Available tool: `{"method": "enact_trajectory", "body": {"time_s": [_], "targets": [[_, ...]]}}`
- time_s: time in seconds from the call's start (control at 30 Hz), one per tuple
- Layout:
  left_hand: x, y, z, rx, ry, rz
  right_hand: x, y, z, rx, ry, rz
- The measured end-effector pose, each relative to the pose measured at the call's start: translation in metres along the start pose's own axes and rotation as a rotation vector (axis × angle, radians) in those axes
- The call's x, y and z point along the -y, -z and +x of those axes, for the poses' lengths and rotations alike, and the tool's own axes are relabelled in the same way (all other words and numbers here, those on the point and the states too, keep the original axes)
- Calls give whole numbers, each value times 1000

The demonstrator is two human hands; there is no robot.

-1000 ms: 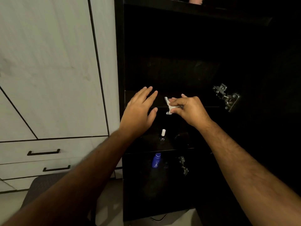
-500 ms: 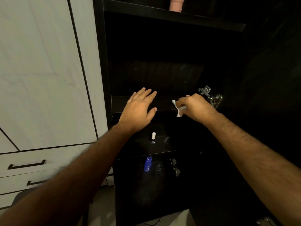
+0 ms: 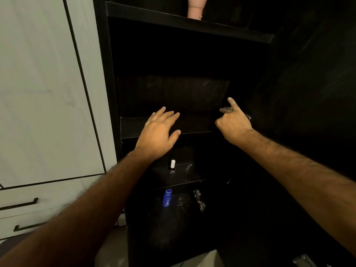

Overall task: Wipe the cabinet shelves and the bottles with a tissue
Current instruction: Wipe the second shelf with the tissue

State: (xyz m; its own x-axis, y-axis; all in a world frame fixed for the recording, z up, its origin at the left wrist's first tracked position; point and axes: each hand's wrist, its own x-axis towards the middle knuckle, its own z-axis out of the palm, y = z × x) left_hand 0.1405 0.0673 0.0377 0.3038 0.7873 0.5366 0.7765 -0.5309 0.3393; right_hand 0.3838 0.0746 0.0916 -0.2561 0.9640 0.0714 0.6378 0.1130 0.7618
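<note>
Room: Dark black cabinet (image 3: 113, 93) stood open in front of you, with pale wood doors (image 3: 38, 83) and drawers (image 3: 28, 209) to its left.
Middle shelf: Its front edge (image 3: 192, 126) ran between your two hands, and its top looked dusty and bare.
Left hand: Your left hand (image 3: 158, 132) lay flat over the left part of the middle shelf's front edge, fingers straight and a little spread, holding nothing.
Right hand: Your right hand (image 3: 234, 122) was at the right end of the middle shelf, near the cabinet's right wall. One finger pointed up and the others were curled in.
Tissue: You could see only a small grey bit of the tissue (image 3: 226, 109) by the curled fingers of your right hand. It looked pinched there, but it was too dark to be sure.
Small bottle: A tiny dark bottle with a white cap (image 3: 172, 166) stood upright on the next shelf down, near its front edge and just below your left wrist.
Blue bottle: A blue bottle (image 3: 167, 197) stood one shelf lower, near the front edge, under the small bottle.
Top shelf: A pale pink thing (image 3: 195, 8) stood on the top shelf, near its front edge. You could not tell what it was.
Metal parts: A shiny hinge (image 3: 199, 199) showed at the right of the blue bottle's shelf.
</note>
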Motion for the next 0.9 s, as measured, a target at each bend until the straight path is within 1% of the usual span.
{"method": "enact_trajectory", "body": {"time_s": [0.13,0.27,0.33,0.4,0.47,0.5,0.53,0.57,0.63,0.73,0.77,0.8,0.83,0.87,0.9], "targets": [[0,-2,2,-3,0,-11,1,-3,-6,6,-21,-26],[3,-1,2,-4,1,-2,10,9,-1,57,-52,-32],[4,1,2,-9,4,-1,9,17,5,23,-73,-5],[5,5,2,-24,9,-11,4,24,12,-84,-100,154],[6,9,2,-43,16,-25,2,28,19,-201,-148,409],[5,11,2,-47,18,-30,4,29,21,-257,-180,489],[5,13,2,-47,18,-34,9,31,21,-286,-209,517],[4,15,2,-46,18,-38,14,31,20,-283,-229,522],[4,19,2,-44,18,-42,23,30,19,-179,-271,595],[5,24,3,-50,20,-41,23,31,26,-59,-382,861],[6,25,4,-51,20,-41,20,31,30,-58,-447,1032],[5,26,5,-51,20,-41,16,30,35,-84,-535,1257],[5,27,7,-53,16,-41,10,32,38,-165,-652,1514],[5,29,9,-56,10,-42,3,36,39,-307,-774,1727],[5,29,11,-61,4,-46,-5,41,41,-479,-879,1867]]}}
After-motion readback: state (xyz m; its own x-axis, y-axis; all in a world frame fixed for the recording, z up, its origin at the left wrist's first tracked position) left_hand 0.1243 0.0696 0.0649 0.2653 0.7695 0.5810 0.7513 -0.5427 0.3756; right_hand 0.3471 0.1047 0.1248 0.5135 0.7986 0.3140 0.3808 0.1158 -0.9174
